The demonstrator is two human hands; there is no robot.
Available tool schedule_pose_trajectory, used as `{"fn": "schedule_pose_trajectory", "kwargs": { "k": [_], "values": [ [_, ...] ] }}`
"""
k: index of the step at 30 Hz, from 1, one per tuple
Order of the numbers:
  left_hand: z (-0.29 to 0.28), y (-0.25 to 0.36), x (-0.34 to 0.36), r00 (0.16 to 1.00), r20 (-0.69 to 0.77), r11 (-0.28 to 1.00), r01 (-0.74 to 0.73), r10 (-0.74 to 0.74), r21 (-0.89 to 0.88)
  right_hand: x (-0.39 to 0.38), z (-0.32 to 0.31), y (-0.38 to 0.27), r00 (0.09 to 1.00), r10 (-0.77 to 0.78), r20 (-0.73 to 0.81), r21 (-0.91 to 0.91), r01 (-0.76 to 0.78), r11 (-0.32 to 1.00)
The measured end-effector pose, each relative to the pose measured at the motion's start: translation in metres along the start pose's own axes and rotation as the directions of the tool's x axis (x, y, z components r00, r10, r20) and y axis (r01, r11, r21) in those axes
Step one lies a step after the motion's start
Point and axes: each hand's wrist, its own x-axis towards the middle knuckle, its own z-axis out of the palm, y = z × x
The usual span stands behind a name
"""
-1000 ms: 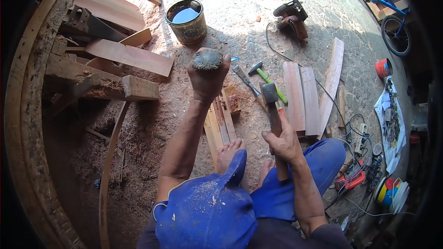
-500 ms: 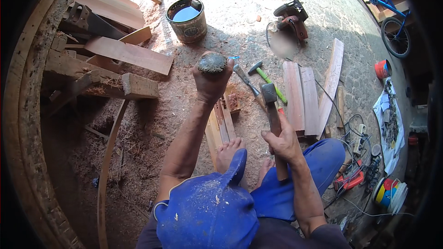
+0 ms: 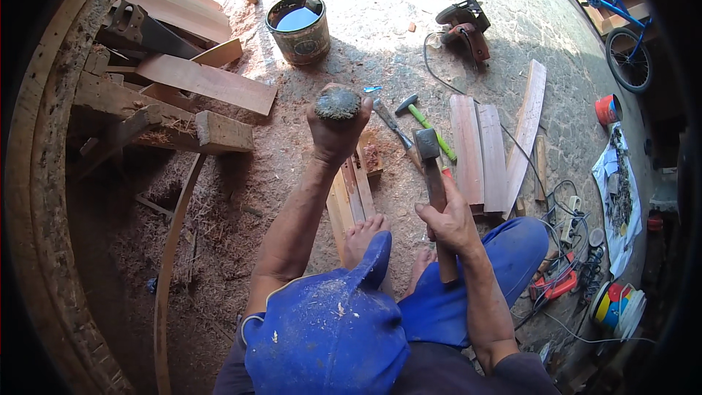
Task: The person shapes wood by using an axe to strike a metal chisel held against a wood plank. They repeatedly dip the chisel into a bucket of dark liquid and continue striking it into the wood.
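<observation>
Head view: left hand (image 3: 336,137) clamps a grey, round-ended tool (image 3: 338,104), right hand (image 3: 451,228) a grey-headed, brown-handled hammer (image 3: 435,186), probably stiff, head-heavy, best gripped by its handle (image 3: 447,269).

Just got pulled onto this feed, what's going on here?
A person's left hand grips a round-ended tool whose lower part is hidden, above some wood strips. The right hand holds a hammer by its handle, its head apart from that round end. A bare foot is beside the strips. A green-handled hammer lies on the ground ahead, with a bucket farther off.
</observation>
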Motion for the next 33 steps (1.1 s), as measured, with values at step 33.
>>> {"fn": "schedule_pose_trajectory", "kwargs": {
  "k": [33],
  "values": [
    [0.002,-0.01,-0.009,0.994,-0.023,0.993,-0.111,0.11,-0.043,0.016,-0.022,-0.13,0.829,-0.546,0.118,-0.424,0.539,0.728]
  ]
}}
